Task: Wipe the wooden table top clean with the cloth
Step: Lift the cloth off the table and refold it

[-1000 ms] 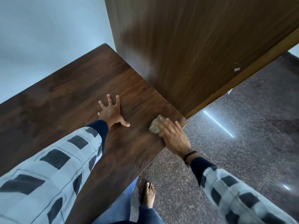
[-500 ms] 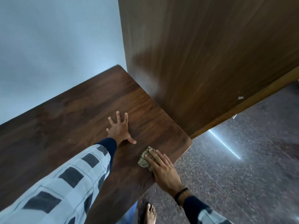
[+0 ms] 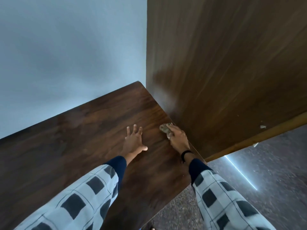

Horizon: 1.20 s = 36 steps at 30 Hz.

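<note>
Right hand (image 3: 177,138) lies palm down on a small crumpled greenish-grey cloth (image 3: 166,130), fingers together and pressed flat over it. The cloth sits on the dark brown wooden table top (image 3: 83,146) at its right edge, just beside the tall brown wood-grain panel (image 3: 224,72) that stands against that side. Only the far end of the cloth and a bit of its left side show past the fingers; the rest is under the hand, so its full shape cannot be made out. Whether the thumb hooks the cloth from below cannot be told.

Left hand (image 3: 133,143) rests flat on the table top, near the right hand but apart from it. Fingers spread wide, thumb out to the right, holding nothing.

A thin black band (image 3: 186,153) circles the right wrist. Both arms wear light grey sleeves with dark square checks (image 3: 79,201) over navy cuffs (image 3: 116,165); the sleeves run out of the bottom edge.

The table top is cut off at the left and bottom edges. Its far edge meets a pale blue wall (image 3: 66,55). Speckled dark stone floor (image 3: 265,171) shows lower right, with a bright streak of reflected light. The picture is soft with motion blur, so surface dust or marks on the wood are hard to judge.
</note>
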### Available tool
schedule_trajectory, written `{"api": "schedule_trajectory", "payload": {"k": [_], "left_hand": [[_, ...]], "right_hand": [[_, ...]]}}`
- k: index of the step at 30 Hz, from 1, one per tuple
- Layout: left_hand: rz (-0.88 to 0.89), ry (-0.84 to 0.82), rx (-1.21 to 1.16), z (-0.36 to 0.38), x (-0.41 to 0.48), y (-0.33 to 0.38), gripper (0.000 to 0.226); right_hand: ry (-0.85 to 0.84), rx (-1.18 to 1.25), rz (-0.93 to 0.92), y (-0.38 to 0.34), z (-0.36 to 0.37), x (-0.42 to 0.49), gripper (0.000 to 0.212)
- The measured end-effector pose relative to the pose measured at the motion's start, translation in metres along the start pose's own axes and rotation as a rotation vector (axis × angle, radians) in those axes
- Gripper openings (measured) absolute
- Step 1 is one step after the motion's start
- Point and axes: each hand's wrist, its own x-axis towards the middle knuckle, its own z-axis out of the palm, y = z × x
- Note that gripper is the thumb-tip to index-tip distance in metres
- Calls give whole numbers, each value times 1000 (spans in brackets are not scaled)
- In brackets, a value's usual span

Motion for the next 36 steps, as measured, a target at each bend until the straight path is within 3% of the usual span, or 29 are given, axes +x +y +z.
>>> {"api": "schedule_trajectory", "payload": {"k": [2, 4, 7, 10, 12, 14, 17, 22, 25, 31, 36], "left_hand": [[9, 116, -128, -12, 6, 2, 99], [13, 131, -349, -28, 12, 5, 93], [7, -20, -855, -51, 17, 12, 86], [3, -216, -1199, -76, 15, 18, 66], [53, -274, -1225, -90, 12, 23, 49], [58, -230, -1205, -105, 8, 29, 33], [9, -114, -1136, -127, 1, 35, 19], [-59, -3, -1157, -166, -23, 36, 15], [-41, 25, -1206, -183, -43, 35, 19], [-52, 94, -1252, -211, -95, 39, 43], [22, 264, -1192, -221, -143, 29, 23]], "right_hand": [[12, 345, 166, -20, -5, 6, 44], [-94, 658, 304, -36, -11, 16, 41], [-398, 1040, 456, -56, -27, 17, 34], [-592, 1195, 493, -70, -44, 15, 50], [-649, 1188, 438, -77, -53, 17, 63], [-723, 1155, 364, -87, -62, 17, 74], [-743, 1030, 264, -98, -77, 12, 70], [-517, 836, 168, -117, -95, -3, 61], [-395, 847, 135, -138, -99, -13, 38], [-276, 786, -15, -179, -104, -48, 29], [-254, 794, -153, -215, -101, -86, 28]]}}
